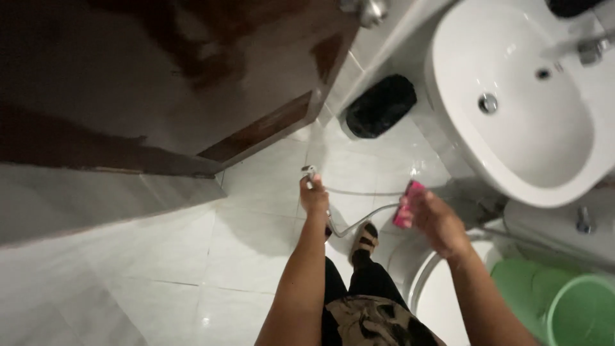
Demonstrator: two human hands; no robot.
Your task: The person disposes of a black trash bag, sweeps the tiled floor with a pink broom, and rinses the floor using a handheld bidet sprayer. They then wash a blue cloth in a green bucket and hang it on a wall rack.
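I look down at a wet white tiled bathroom floor point(256, 250). My left hand point(314, 197) grips a metal spray nozzle point(309, 172) whose thin silver hose point(368, 214) trails back toward the right. The nozzle points toward the foot of the dark wooden door point(192, 83). My right hand point(430, 216) holds a pink scrubbing brush point(407, 204) in the air above the floor, in front of the white washbasin point(512, 122). My sandalled foot point(364, 241) stands on the tiles below the two hands.
A bin lined with a black bag point(381, 106) sits in the corner beside the door. A green bucket point(580, 311) stands at the lower right next to a white toilet rim point(423, 282). The basin has a tap point(592, 48) and a drain point(488, 102).
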